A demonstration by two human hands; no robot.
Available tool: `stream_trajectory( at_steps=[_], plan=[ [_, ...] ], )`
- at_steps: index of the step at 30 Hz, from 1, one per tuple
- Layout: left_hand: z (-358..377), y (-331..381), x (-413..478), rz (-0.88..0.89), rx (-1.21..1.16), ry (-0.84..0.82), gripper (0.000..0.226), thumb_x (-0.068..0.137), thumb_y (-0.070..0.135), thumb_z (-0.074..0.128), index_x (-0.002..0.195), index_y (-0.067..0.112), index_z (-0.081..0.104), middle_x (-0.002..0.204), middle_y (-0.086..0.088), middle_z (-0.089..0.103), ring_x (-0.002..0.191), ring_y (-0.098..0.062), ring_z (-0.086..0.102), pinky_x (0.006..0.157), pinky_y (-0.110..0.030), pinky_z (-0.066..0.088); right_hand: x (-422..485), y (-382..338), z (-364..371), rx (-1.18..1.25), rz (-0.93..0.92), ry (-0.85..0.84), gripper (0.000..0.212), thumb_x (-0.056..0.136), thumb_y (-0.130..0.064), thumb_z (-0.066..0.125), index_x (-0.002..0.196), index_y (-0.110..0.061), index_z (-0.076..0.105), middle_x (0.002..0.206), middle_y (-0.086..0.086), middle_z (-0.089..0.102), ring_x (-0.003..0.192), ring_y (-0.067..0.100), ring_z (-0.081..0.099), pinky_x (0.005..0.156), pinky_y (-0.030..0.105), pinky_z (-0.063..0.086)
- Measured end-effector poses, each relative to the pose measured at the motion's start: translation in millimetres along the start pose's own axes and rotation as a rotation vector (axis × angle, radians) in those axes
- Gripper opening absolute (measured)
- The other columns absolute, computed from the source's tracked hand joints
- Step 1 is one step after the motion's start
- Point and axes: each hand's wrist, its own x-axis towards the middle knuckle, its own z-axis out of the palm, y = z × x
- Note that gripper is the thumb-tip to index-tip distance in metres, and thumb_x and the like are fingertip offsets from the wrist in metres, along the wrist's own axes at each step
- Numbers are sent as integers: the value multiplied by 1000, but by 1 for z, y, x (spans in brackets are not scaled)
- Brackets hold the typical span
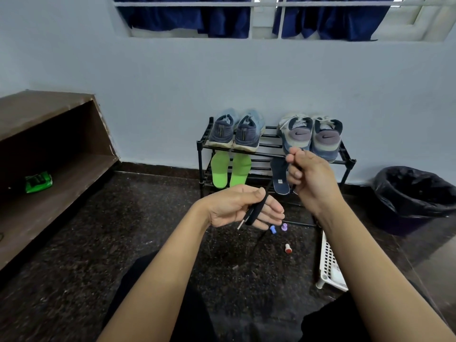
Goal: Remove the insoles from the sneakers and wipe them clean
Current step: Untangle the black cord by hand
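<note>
– Brown wood shelf [49,107] on the left is the biggest holder. What is in it?
– One green packet [38,181], lying far back in the open bay.
– And the bin [419,193]?
– It is lined with a black bag and stands on the floor at the right, near the wall. What it holds I cannot tell.
– The rack [199,164]?
– Black bars, set against the wall. On the top tier, heels toward the camera, stand light blue sneakers [235,132] at the left and grey sneakers [312,138] at the right. The insoles are out and lean on the lower bars: two green insoles [230,170] under the left pair, a dark blue insole [280,176] under the right pair.
– Only one blue?
– Another is almost wholly hidden behind the right hand [311,174].
– The basket [329,262]?
– White and slotted, tipped on its side on the floor. The right forearm covers part of it, so its inside cannot be seen.
– What are the hands doing?
– Both hold a black lace [257,209]. The left hand [244,208] lies palm up, with the lace across its fingers and the thumb pressing it down. The right hand is higher, in front of the rack, fingers curled round the lace.
– Anything smaller?
– Three caps on the dark speckled floor below the left hand: a blue cap [272,229], a purple cap [284,227] just beside it, and a red cap [287,248] a little apart.
</note>
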Motion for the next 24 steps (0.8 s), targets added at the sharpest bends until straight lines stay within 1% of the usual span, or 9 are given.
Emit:
stream_trajectory(
  at_steps=[2,4,8,10,12,15,18,22,24],
  plan=[
    [3,2,-1,34,-116,-2,39,102,28,40,99,2,69,106,-23,70,108,-36,66,97,-54,50,5,-2,-6,45,41,93,20,98,-3,38,93,-11,55,68,-5,53,43,2,34,40,14,26],
    [4,4,-1,73,-197,38,37,97,27,44,88,4,71,96,-22,72,99,-34,70,91,-53,54,8,-1,-12,-56,97,150,19,96,-4,40,91,-13,56,67,-6,53,46,4,36,44,16,28],
    [7,10,-3,133,-295,145,38,99,24,41,83,1,68,85,-20,72,85,-30,73,77,-46,61,11,13,-28,-748,197,130,10,86,-17,63,83,-7,62,75,6,59,61,14,47,58,26,38],
    [7,12,-3,155,-340,208,39,104,22,35,88,0,63,82,-19,72,79,-27,74,70,-39,62,9,20,-30,-991,167,32,27,77,-24,76,97,-9,65,91,4,64,83,16,58,79,31,48],
    [8,13,-2,173,-379,261,39,106,21,33,91,-1,61,81,-18,73,75,-24,74,65,-34,62,5,22,-22,-925,95,-167,40,77,-7,75,113,-9,59,108,3,64,102,16,59,95,30,46],
    [9,13,-1,188,-411,318,37,106,20,34,93,-2,61,80,-18,73,70,-22,74,61,-31,61,-2,23,-3,-807,-56,-411,45,74,14,61,114,-7,59,106,5,65,97,10,61,90,21,47],
    [8,15,-2,194,-430,353,37,105,20,35,93,-2,63,78,-16,74,64,-17,73,55,-24,59,-5,31,5,-828,-173,-415,36,68,1,56,102,-9,63,92,0,67,88,7,60,86,27,47],
    [2,17,-6,231,-533,382,39,104,20,37,91,-2,66,77,-16,74,58,-13,71,49,-20,56,-9,45,13,-739,-119,-400,17,86,4,52,94,-8,62,79,5,63,74,20,59,73,40,49],
    [-1,17,-6,276,-593,384,39,105,21,34,94,-2,64,79,-16,74,62,-14,72,52,-22,58,-12,51,18,-724,-85,-382,22,95,0,47,87,-16,60,77,4,67,71,23,66,70,33,53]
  ],
)
